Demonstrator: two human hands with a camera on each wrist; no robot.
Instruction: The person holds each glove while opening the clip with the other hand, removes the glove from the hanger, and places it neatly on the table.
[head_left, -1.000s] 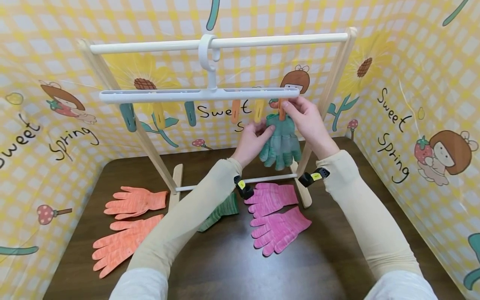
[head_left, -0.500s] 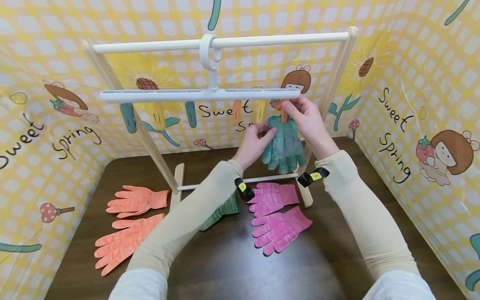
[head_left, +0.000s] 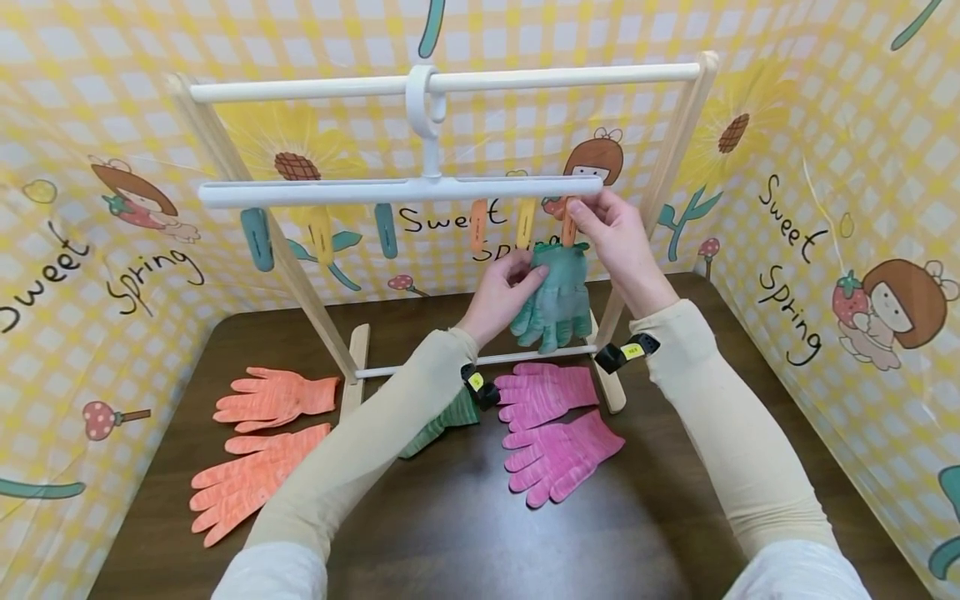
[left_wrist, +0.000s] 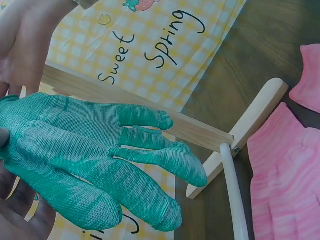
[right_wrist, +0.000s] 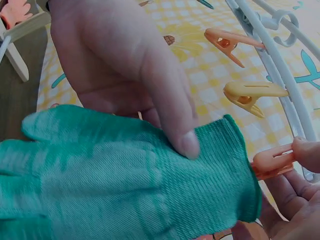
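Note:
My left hand [head_left: 493,302] pinches a green knitted glove [head_left: 562,287] near its cuff, the glove's fingers hanging down. In the right wrist view the left thumb presses flat on the ribbed cuff [right_wrist: 212,172]. My right hand [head_left: 618,243] pinches an orange clothespin [head_left: 569,223] at the right end of a white clip hanger [head_left: 322,193]. The cuff's edge lies right against this clothespin [right_wrist: 272,161]; whether the pin grips the cloth I cannot tell. The left wrist view shows the glove [left_wrist: 95,135] from its side, partly hiding the fingers behind it.
The hanger hooks over the top bar [head_left: 562,77] of a wooden rack. More clothespins hang along it, such as a yellow one [head_left: 526,223]. Two orange gloves [head_left: 262,471], a partly hidden green glove [head_left: 450,421] and two pink gloves [head_left: 562,454] lie on the dark table [head_left: 450,533].
The green glove and my left hand have moved slightly down and left, lowering the cuff toward the clothespin's lower end. My right hand stays at the orange clothespin.

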